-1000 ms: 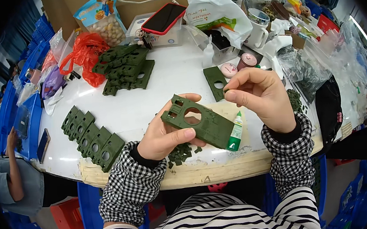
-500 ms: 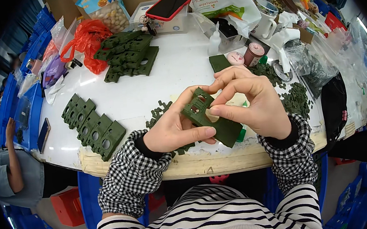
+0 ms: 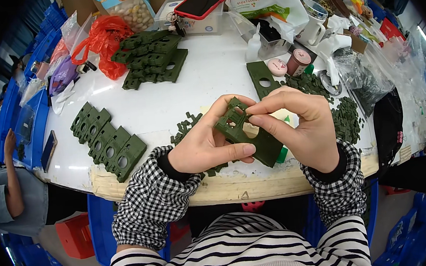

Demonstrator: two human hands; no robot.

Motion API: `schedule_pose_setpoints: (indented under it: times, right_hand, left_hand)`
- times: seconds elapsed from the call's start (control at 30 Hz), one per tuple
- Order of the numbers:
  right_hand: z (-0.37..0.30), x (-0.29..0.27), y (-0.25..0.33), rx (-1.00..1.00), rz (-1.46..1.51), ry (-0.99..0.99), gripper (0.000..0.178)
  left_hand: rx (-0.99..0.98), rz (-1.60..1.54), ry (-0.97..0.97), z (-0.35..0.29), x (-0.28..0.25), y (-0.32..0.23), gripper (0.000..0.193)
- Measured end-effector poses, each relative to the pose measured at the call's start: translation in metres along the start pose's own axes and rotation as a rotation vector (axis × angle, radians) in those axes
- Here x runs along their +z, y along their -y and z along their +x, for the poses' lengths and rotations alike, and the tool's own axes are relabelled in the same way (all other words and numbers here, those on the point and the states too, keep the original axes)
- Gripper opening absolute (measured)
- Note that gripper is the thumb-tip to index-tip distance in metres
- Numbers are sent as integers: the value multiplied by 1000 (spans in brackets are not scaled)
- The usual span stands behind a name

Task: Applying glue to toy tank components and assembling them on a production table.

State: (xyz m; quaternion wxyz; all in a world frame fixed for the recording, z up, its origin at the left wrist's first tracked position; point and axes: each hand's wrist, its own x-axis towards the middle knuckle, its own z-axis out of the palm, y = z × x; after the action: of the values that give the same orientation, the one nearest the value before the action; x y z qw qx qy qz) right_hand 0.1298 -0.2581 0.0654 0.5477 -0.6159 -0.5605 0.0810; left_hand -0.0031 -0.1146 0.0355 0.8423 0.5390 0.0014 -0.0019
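Left hand (image 3: 209,146) and right hand (image 3: 306,130) grip one dark green plastic part (image 3: 247,136) above the white table (image 3: 208,82). Stacked green parts (image 3: 108,140) lie at left.

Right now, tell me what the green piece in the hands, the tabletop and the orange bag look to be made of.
Green piece: likely moulded plastic, matte; crisp cut-out holes, even colour. It is held by the left hand and right hand.
Tabletop: smooth white surface with a soft sheen; the layered pale edge suggests board, though that's unsure.
Orange bag: thin plastic film, glossy and crinkled.
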Motion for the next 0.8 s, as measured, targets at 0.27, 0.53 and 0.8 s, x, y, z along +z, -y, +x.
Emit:
schedule_pose_setpoints:
  times: [0.27, 0.53, 0.8]
  right_hand:
    - [1, -2, 4, 104, 84, 35, 9]
    - [1, 0, 3, 20, -107, 108, 8]
    - [0, -1, -1, 75, -45, 192, 8]
  left_hand:
    - [6, 26, 15, 0, -1, 1, 65]
    - [-40, 19, 16, -1, 3, -3, 60]
    - [-64, 117, 46, -2, 4, -3, 61]
